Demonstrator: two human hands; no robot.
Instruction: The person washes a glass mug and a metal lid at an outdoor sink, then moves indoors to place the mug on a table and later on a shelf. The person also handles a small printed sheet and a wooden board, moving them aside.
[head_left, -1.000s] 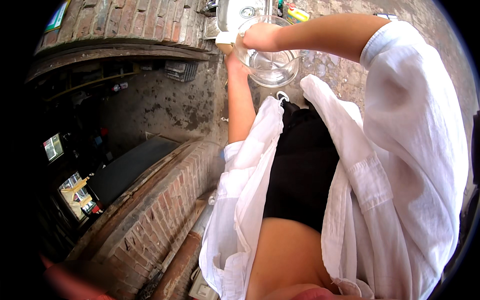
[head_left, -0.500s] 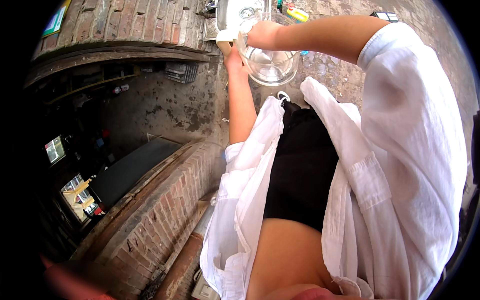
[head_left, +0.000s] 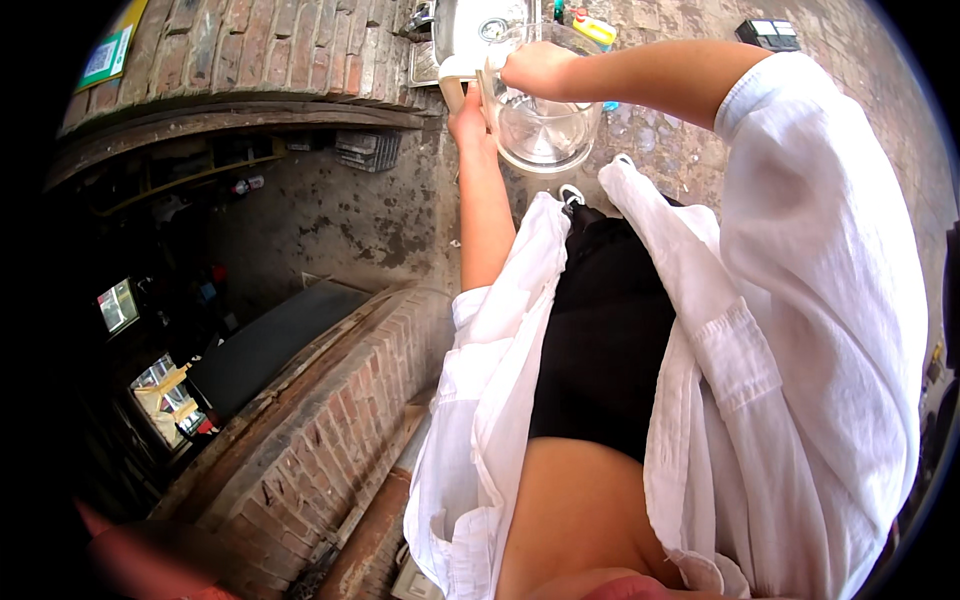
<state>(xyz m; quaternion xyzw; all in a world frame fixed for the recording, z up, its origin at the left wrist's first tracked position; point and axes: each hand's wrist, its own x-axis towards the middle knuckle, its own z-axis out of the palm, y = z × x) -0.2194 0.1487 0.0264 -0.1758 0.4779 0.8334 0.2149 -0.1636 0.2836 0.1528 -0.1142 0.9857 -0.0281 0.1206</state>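
Observation:
A big clear jug (head_left: pixel 548 152) with a cream handle is held out ahead of me, above the floor and beside a sink. Closed around the lower part of the handle is my left hand (head_left: pixel 467 122), its arm straight out. My right hand (head_left: pixel 538 70) comes across from the right, at the jug's upper part by the handle side and apparently inside its mouth. Its fingers are curled into a fist; whatever they hold is hidden. The jug's round base shows through the clear wall.
A metal sink (head_left: pixel 462 45) stands just beyond the jug. Near it is a yellow bottle (head_left: pixel 594 30) with a red cap. A dark box (head_left: pixel 768 35) lies on the paving at far right. Brick walls (head_left: pixel 330 50) and a grey crate (head_left: pixel 368 150) are to the left.
My right hand has shifted slightly right and down within the jug's upper part. The jug stays nearly in place, its handle a little further right. The whole view has moved slightly.

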